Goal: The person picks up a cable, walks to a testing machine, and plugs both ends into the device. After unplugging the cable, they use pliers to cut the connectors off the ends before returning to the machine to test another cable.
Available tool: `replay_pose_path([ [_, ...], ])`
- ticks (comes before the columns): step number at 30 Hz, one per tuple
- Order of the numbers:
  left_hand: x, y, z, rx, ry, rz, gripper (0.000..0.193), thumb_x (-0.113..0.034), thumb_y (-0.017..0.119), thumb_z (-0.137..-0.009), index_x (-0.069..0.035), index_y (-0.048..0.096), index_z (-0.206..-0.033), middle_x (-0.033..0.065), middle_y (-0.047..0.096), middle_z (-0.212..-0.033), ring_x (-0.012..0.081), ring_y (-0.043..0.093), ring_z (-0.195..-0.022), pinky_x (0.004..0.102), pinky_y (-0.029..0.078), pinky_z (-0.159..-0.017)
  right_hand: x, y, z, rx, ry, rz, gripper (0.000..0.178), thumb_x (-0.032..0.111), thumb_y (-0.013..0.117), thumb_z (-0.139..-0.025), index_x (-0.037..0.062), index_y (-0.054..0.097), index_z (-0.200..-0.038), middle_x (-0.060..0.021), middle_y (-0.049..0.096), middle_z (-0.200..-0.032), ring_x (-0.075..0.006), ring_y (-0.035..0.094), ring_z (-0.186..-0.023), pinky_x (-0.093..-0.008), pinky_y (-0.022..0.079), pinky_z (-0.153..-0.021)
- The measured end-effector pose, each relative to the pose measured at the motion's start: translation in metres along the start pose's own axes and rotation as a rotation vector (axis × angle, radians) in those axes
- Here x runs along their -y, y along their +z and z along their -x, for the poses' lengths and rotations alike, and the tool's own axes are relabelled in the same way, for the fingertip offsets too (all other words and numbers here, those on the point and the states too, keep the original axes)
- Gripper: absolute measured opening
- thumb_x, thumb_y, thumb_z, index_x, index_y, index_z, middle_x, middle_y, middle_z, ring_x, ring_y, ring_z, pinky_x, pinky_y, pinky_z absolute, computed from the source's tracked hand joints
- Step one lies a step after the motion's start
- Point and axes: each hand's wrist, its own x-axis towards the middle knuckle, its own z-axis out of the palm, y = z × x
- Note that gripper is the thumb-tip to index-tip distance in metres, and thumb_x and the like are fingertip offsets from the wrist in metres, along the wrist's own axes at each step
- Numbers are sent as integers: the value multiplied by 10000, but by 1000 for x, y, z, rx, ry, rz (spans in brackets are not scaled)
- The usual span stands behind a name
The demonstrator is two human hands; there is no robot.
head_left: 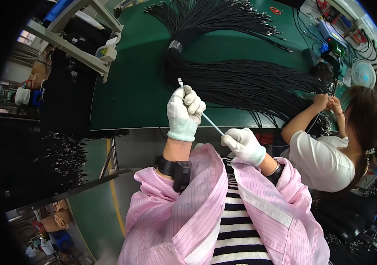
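Pale-blue cable: one (213, 124), held straight between the two gloved hands, in front of the near edge of the green surface (131, 88); its white connector (180, 81) sticks out above the left hand.
Left hand: one (184, 106), fingers curled around the cable just below the connector.
Right hand: one (243, 145), pinching the cable lower down, narrow grip.
Done so far: the cable seems gripped and drawn taut; whether anything is finished on it cannot be told.
Left over: apparently the handling of this cable, at least; the total remaining is unclear.
Black cables: too many to count (241, 79), in one bundle with one shiny band (175, 45).
Red-handled scissors: one (275, 10), far edge.
Desk fan: one (363, 74).
Co-worker: one (323, 161), at right.
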Motion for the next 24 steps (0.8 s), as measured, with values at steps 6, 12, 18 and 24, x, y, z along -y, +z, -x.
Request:
replay_pose_path([
  [6, -4, 12, 15, 91, 30, -64, 251, -184, 365, -912, -74, 516, -746, -54, 318, -471, 51, 234, -345, 215, 222, -361, -10, -3, 9, 24, -1, -6, 262, 217, 504, -857, -10, 603, -772, -66, 594, -649, -113, 574, -546, -240, 498, -504],
  [12, -8, 35, 55, 274, 34, -421, 254, -183, 398, -891, -57, 514, -703, -52, 333, -464, 49, 253, -354, 203, 237, -367, -9, -4, 12, 72, -28, 145, 231, 177, 487, -862, -12, 602, -798, -87, 595, -662, -126, 580, -553, -243, 492, -526],
  [18, -22, 54, 72, 530, 328, -1075, 193, -87, 440, -830, -6, 537, -684, -4, 466, -505, 70, 404, -410, 204, 314, -381, 18, -24, 1, -153, -444, 378, 183, 136, 486, -858, -4, 603, -848, -109, 609, -759, -136, 592, -674, -252, 476, -614],
  [24, -21, 64, 68, 739, 761, -1265, 79, -26, 489, -754, 15, 531, -702, 50, 494, -541, 115, 459, -432, 228, 351, -392, 100, -36, 17, -181, -412, 61, 155, 72, 513, -834, -44, 585, -907, -94, 600, -835, -134, 563, -727, -240, 449, -657],
])
